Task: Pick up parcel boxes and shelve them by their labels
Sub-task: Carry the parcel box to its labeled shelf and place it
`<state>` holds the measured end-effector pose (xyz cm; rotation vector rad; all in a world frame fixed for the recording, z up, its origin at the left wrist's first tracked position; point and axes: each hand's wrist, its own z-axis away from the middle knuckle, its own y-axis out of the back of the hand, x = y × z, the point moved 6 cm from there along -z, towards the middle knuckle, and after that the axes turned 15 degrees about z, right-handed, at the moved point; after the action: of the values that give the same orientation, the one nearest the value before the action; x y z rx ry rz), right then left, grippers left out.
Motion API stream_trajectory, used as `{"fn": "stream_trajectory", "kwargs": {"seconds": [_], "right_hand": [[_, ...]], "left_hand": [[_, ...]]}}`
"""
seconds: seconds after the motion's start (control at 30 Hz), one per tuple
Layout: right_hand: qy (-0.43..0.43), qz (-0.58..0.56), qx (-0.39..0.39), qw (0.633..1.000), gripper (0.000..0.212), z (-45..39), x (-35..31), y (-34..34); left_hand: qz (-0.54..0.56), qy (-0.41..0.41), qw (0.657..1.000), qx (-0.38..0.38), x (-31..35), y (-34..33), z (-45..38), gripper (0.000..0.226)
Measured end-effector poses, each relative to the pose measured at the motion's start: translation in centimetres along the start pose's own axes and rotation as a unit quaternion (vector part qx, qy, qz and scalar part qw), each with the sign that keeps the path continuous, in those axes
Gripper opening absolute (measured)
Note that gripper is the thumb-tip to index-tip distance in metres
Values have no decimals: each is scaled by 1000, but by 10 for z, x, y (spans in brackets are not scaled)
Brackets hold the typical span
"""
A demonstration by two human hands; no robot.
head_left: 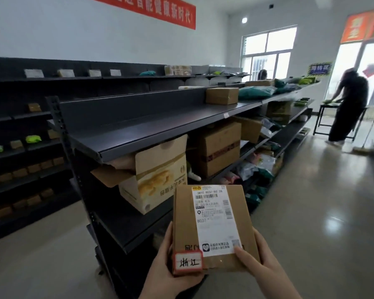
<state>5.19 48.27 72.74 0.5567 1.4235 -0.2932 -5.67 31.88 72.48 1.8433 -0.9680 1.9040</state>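
I hold a flat brown parcel box (212, 225) in front of me with both hands. It carries a white shipping label (214, 216) and a small red-bordered handwritten tag (188, 261) at its near left corner. My left hand (171, 270) grips the near left corner, thumb beside the tag. My right hand (261, 264) grips the near right corner, thumb on the shipping label. The box hangs just in front of the dark metal shelf unit (160, 126), near its left end.
The shelf's top tier bears a brown box (221, 95) and teal bags (255, 92) farther right. Lower tiers hold large cartons (158, 173) (218, 147) and soft parcels. A wall rack (20, 126) stands at left. A person (348, 104) bends over a table at the far right.
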Motion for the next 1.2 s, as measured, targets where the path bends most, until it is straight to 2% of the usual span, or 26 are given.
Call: {"fn": "stream_trajectory", "kwargs": {"seconds": [0.13,0.33,0.5,0.77,0.9,1.0,1.13,1.2], "right_hand": [[3,4,43,999,42,-2,6,24],[-11,-12,108,994,48,-26,11,65],[-14,-14,131,991,49,-64,20,101],[-12,-37,208,977,46,-133,35,196],[-11,-34,236,971,47,-159,38,239],[-15,-25,261,965,40,-174,40,270],[-26,-27,303,952,37,-199,38,310],[-30,-20,335,942,33,-216,39,330]], "left_hand": [[-6,11,1000,-17,-15,-15,-24,114],[-42,11,998,-47,-17,-51,-72,114],[-56,33,996,-65,-26,-86,-126,114],[-39,36,990,-127,-48,-172,-233,108],[-48,28,990,-130,-66,-205,-283,103],[-38,32,983,-177,-76,-236,-318,111],[-24,36,965,-257,-90,-278,-371,133],[-10,35,958,-283,-100,-297,-403,127]]}}
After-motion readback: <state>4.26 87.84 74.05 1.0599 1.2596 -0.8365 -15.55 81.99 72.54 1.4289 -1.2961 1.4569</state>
